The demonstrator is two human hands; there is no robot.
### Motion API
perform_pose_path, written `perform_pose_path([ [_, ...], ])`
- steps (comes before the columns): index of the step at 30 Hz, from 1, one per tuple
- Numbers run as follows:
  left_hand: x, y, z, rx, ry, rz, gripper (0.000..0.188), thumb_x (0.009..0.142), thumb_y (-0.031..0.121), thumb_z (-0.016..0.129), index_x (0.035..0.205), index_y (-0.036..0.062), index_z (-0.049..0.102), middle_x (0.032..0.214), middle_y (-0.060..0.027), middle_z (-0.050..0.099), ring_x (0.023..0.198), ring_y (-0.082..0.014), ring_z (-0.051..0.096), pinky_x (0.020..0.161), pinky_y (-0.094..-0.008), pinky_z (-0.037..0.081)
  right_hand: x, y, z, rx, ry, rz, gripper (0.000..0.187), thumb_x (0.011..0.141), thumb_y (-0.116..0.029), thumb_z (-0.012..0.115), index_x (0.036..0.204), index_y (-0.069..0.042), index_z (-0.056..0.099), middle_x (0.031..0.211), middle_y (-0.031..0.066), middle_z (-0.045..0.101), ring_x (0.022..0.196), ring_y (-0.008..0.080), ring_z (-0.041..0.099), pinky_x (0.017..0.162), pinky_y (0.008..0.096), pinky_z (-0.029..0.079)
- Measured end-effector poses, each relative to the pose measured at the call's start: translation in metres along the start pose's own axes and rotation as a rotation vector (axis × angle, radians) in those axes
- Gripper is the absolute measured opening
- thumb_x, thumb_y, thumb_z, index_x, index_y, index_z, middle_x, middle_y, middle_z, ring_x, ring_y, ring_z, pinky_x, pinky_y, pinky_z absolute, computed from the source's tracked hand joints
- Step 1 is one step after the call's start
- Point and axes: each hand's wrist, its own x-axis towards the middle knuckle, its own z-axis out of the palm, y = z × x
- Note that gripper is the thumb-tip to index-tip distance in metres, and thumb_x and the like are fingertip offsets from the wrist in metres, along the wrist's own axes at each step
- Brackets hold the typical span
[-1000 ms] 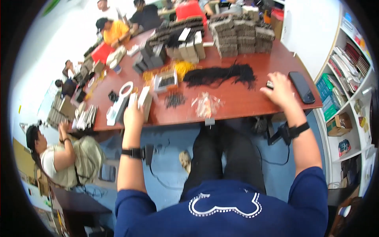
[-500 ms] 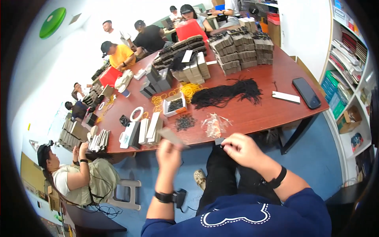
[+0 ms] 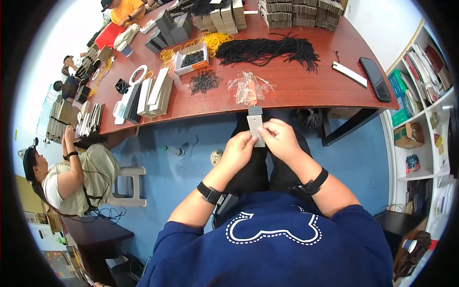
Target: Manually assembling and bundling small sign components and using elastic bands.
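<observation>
A light grey rectangular card tag (image 3: 256, 128) with a small hole near its far end is held upright before me, just short of the table edge. My left hand (image 3: 239, 150) pinches its left side, low down. From the right, my right hand (image 3: 281, 137) grips the same tag, thumb on its face. Beyond the tag's far end a darker grey piece (image 3: 255, 111) shows at the table edge; I cannot tell whether it touches the tag. A crumpled clear plastic bag with something orange (image 3: 250, 89) lies on the table just past it.
The red-brown table (image 3: 306, 93) carries a bundle of black cords (image 3: 267, 51), a box of small black pieces (image 3: 192, 58), a loose black heap (image 3: 205, 81), stacked tags (image 3: 157, 93), a white strip (image 3: 350, 74) and a phone (image 3: 375, 79). A person (image 3: 71, 167) sits at left.
My left hand has brought the tag from the left to the middle, where my right hand now grips it too. The view has tilted downward.
</observation>
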Motion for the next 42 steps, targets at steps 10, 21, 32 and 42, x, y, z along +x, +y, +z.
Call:
perform_pose_path([
  [10,-0.003,-0.002,0.014,0.045,0.074,0.088,0.013,0.088,0.010,0.055,0.093,-0.0016,0.061,0.083,-0.0190,0.061,0.077,-0.0323,0.061,0.069,-0.0371,0.048,-0.006,0.011,-0.003,-0.004,0.038,-0.044,0.014,0.083,-0.013,0.063,0.086,0.001,0.066,0.070,0.0095,0.056,0.058,0.0185,0.052,0.054,0.0296,0.042],
  [21,0.007,-0.001,0.004,0.100,0.063,-0.011,0.017,0.089,0.013,0.053,0.093,-0.0012,0.062,0.089,-0.0208,0.062,0.088,-0.0384,0.059,0.077,-0.0425,0.046,0.039,-0.046,-0.040,-0.266,0.096,0.021,0.019,0.082,-0.020,0.063,0.074,-0.003,0.064,0.072,0.0138,0.062,0.067,0.0254,0.061,0.063,0.0344,0.048],
  [32,0.005,0.007,-0.006,0.136,-0.028,-0.052,0.022,0.090,0.019,0.052,0.095,0.0004,0.062,0.090,-0.0201,0.062,0.089,-0.0380,0.059,0.078,-0.0428,0.046,0.205,-0.017,-0.078,-0.983,-0.313,-0.225,0.011,0.077,-0.012,0.060,0.084,-0.005,0.064,0.089,0.0152,0.063,0.087,0.0332,0.061,0.076,0.0415,0.049],
  [42,-0.013,0.033,-0.052,0.090,0.210,0.053,0.016,0.089,0.014,0.055,0.098,0.0036,0.063,0.088,-0.0120,0.058,0.083,-0.0294,0.058,0.075,-0.0348,0.047,0.192,-0.030,-0.090,-0.897,-0.192,-0.360,0.009,0.076,-0.009,0.056,0.075,-0.002,0.052,0.082,0.0146,0.057,0.081,0.0330,0.056,0.075,0.0416,0.046],
])
